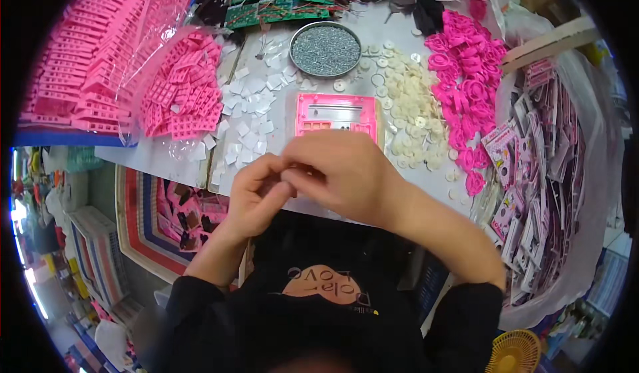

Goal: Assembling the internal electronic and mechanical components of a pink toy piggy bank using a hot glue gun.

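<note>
My left hand (256, 196) and my right hand (343, 173) meet over the near edge of the table, fingertips pinched together. Whatever lies between the fingers is too small or too hidden to make out. Just beyond them lies a pink plastic casing (336, 102) with a window and small square openings; my right hand covers its near part. Behind the casing stands a round metal tin (326, 49) full of small grey metal pieces, likely screws. Small white squares (249, 100) are scattered to the left, and cream-coloured discs (416, 107) to the right.
Pink keypad pieces (183, 90) fill a clear bag at left, beside stacked pink casings (86, 60). Green circuit boards (283, 3) with wires lie at the back. Pink ring-shaped parts (466, 80) and a large bag of printed pieces (539, 173) stand right. A striped box (136, 206) sits below left.
</note>
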`<control>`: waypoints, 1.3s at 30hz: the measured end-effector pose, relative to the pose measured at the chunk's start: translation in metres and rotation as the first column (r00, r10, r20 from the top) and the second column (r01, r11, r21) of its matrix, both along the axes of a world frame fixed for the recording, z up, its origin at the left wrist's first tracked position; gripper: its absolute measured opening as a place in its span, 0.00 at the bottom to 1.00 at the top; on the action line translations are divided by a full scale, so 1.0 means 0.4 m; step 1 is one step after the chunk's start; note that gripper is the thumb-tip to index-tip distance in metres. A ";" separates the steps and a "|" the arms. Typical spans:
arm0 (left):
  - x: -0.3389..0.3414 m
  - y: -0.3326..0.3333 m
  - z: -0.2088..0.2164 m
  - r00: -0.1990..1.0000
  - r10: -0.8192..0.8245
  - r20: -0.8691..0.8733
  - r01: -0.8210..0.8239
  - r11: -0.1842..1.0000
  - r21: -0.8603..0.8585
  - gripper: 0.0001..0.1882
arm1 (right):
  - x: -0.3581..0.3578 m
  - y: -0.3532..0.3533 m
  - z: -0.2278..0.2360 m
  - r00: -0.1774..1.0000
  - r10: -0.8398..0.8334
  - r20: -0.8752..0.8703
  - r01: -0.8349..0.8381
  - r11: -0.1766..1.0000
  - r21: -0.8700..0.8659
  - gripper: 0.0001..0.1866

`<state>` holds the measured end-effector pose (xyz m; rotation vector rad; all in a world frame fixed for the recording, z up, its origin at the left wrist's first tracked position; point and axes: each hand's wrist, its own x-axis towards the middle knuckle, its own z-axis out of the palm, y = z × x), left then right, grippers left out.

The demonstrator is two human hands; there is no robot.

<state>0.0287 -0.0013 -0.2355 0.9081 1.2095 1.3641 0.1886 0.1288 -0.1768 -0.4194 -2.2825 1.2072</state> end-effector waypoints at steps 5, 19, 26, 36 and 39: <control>0.037 0.027 -0.049 0.957 -0.094 -0.275 0.113 0.992 0.054 0.03 | 0.073 -0.069 -0.065 0.947 -0.312 0.072 0.320 0.913 -0.251 0.05; 0.017 0.177 -0.092 0.332 -0.016 -0.943 0.431 0.892 0.137 0.26 | 0.094 0.026 -0.207 0.849 -0.461 0.258 0.331 0.844 0.421 0.08; 0.011 0.169 -0.104 0.368 -0.052 -0.928 0.409 0.906 0.112 0.27 | 0.067 0.004 -0.212 0.768 -0.543 0.341 0.334 0.793 0.510 0.10; -0.084 0.403 -0.068 0.466 0.166 -0.869 0.229 0.926 0.300 0.13 | 0.082 -0.001 -0.238 0.743 -0.581 0.333 0.437 0.798 0.416 0.11; -0.128 0.555 -0.134 0.074 0.302 -0.950 0.209 0.927 0.311 0.07 | 0.088 0.025 -0.209 0.807 -0.496 0.320 0.410 0.861 0.301 0.13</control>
